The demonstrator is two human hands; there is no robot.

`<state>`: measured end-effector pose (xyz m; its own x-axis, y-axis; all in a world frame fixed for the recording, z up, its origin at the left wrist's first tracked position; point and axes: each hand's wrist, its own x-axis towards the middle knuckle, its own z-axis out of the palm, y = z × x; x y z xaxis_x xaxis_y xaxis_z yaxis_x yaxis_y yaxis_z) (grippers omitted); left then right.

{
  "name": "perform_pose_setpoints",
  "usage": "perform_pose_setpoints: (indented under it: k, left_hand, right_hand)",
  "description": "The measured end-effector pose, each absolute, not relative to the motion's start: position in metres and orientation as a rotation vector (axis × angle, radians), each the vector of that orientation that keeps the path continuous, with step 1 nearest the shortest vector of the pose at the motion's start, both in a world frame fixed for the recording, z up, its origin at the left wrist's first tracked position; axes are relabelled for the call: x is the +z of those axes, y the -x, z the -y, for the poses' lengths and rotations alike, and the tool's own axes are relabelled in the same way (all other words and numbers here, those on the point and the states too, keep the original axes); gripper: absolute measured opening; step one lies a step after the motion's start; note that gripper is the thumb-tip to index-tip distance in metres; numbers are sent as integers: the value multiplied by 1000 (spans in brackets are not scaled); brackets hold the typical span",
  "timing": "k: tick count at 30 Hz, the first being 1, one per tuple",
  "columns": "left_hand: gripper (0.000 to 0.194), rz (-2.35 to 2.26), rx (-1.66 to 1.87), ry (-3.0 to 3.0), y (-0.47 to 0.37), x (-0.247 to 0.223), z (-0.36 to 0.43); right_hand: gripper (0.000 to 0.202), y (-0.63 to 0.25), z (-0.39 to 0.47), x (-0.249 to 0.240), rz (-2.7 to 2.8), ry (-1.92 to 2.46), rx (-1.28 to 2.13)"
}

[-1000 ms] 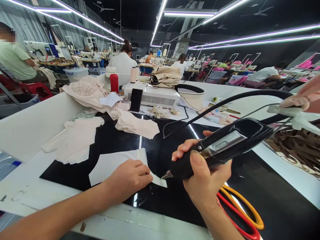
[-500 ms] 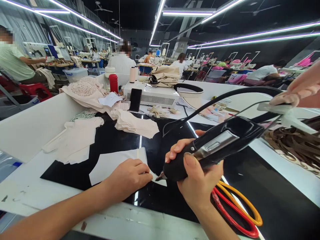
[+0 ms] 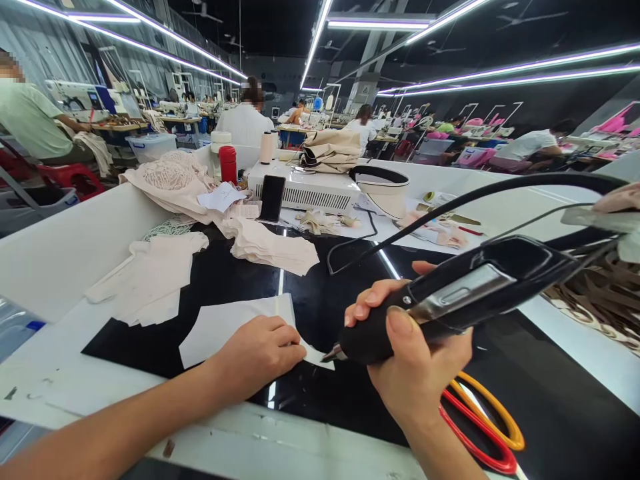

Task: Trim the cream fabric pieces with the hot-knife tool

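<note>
My left hand (image 3: 270, 350) rests with bent fingers together on a white fabric piece (image 3: 225, 325), pinning its near right part to the black board (image 3: 330, 417). My right hand (image 3: 415, 353) is wrapped round a thick black corded tool (image 3: 450, 293) with a silver panel. Its pointed metal tip (image 3: 333, 353) is at the narrow right end of the fabric piece, just right of my left fingertips; whether it touches the fabric, I cannot tell. Beside my right wrist lie scissors with a red and an orange handle (image 3: 505, 427), partly hidden.
Pale fabric stacks (image 3: 275, 250) and more cut pieces (image 3: 155, 277) lie at the left and back. Behind them are a phone (image 3: 273, 199), a red bottle (image 3: 227, 165) and a white vented box (image 3: 305, 190). The tool's cable (image 3: 480, 193) arches right. Brown strips (image 3: 590, 287) lie at the right.
My right hand and the tool have moved right; the tip has slid along the fabric's edge to its pointed right end. My left hand stays in place.
</note>
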<state>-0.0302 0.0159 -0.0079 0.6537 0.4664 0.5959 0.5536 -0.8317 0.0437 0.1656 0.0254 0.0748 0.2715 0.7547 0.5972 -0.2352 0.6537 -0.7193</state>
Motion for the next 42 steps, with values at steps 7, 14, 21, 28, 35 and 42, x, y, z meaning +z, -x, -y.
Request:
perform_pose_setpoints:
  k: [7, 14, 21, 28, 35, 42]
  left_hand:
    - [17, 859, -937, 2733, 30, -7, -15]
    - [19, 862, -942, 2750, 32, -6, -15]
    - [23, 887, -1011, 2779, 32, 1, -15]
    - [32, 1004, -915, 2865, 66, 16, -24]
    - [24, 1479, -672, 3068, 66, 27, -4]
    - [22, 1920, -356, 3211, 42, 61, 4]
  right_hand:
    - [45, -168, -22, 73, 1127, 576, 719]
    - [44, -167, -23, 72, 1153, 562, 709]
    - [42, -169, -27, 69, 1169, 548, 720]
    - [43, -181, -45, 66, 1184, 572, 671]
    - [40, -184, -62, 73, 1149, 558, 636]
    - [31, -176, -57, 73, 1132, 584, 684]
